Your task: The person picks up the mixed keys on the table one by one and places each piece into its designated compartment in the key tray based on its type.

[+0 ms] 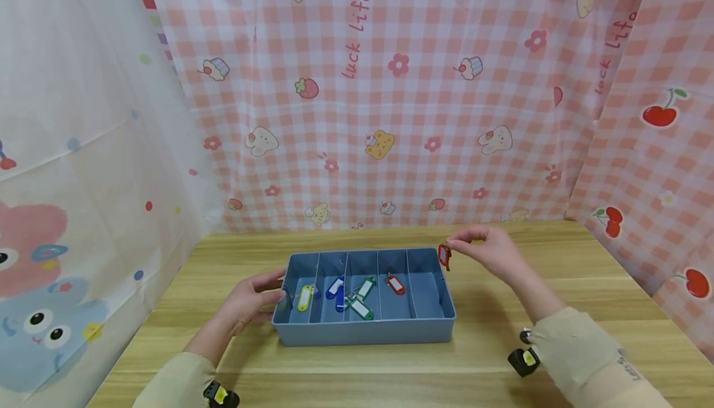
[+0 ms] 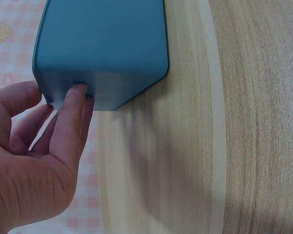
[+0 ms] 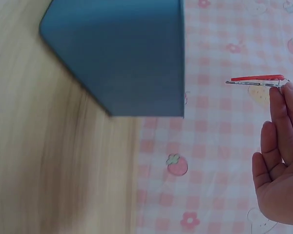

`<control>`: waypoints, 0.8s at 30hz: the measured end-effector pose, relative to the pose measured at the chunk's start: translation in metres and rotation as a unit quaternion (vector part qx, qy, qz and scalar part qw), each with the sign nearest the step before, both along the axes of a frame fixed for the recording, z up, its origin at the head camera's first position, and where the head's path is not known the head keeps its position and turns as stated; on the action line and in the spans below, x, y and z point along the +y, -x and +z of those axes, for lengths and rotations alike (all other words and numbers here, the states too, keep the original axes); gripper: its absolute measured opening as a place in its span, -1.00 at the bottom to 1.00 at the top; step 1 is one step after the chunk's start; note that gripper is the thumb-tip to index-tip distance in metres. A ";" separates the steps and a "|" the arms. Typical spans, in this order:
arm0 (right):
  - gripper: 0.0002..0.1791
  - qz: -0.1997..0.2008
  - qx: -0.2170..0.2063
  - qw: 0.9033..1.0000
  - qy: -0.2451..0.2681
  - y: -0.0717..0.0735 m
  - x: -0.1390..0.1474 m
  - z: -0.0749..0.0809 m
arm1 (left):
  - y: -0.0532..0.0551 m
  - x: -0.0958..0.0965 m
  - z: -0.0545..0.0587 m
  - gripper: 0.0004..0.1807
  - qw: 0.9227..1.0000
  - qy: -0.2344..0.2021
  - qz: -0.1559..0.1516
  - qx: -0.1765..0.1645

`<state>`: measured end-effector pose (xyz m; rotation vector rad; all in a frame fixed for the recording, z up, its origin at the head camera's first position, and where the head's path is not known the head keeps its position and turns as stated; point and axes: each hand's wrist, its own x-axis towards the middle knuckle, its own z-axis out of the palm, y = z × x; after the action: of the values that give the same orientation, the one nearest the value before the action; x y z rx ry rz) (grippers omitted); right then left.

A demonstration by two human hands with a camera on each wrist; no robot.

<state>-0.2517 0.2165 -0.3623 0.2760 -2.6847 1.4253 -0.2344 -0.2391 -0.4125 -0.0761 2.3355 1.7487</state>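
A blue-grey divided box (image 1: 365, 333) stands on the table. Its compartments hold a yellow key tag (image 1: 304, 297), blue key tags (image 1: 335, 287), green key tags (image 1: 361, 309) and a red key tag (image 1: 395, 284), from left to right. My left hand (image 1: 252, 301) touches the box's left end, thumb and fingertips against the outer wall (image 2: 100, 85). Beyond the right rim, my right hand (image 1: 491, 252) pinches another red key tag (image 1: 444, 255) by its ring end, raised above the table. A slim silvery piece (image 3: 249, 83) lies alongside that tag in the right wrist view.
The wooden table (image 1: 312, 380) reaches back to a pink checked cloth (image 1: 390, 178) with cartoon prints. A white printed cloth (image 1: 111, 147) hangs at the left. Thin dividers (image 1: 409, 284) split the box crosswise. Both wrists wear small black devices (image 1: 524, 361).
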 end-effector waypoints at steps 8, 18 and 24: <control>-0.65 0.011 0.011 1.000 0.007 -0.001 -0.015 0.007 | 0.000 0.000 0.000 -0.38 1.000 -0.003 0.002 -0.003; -0.75 0.043 0.016 0.999 0.026 -0.003 -0.030 0.009 | 0.001 0.000 0.000 -0.37 1.000 -0.003 -0.001 -0.001; -0.81 0.068 0.038 0.997 0.027 -0.005 -0.040 0.008 | 0.000 0.000 -0.001 -0.37 1.000 -0.007 0.000 0.000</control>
<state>-0.2470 0.1765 -0.3543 0.5066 -2.6069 1.4889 -0.2348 -0.2393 -0.4132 -0.0737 2.3228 1.7641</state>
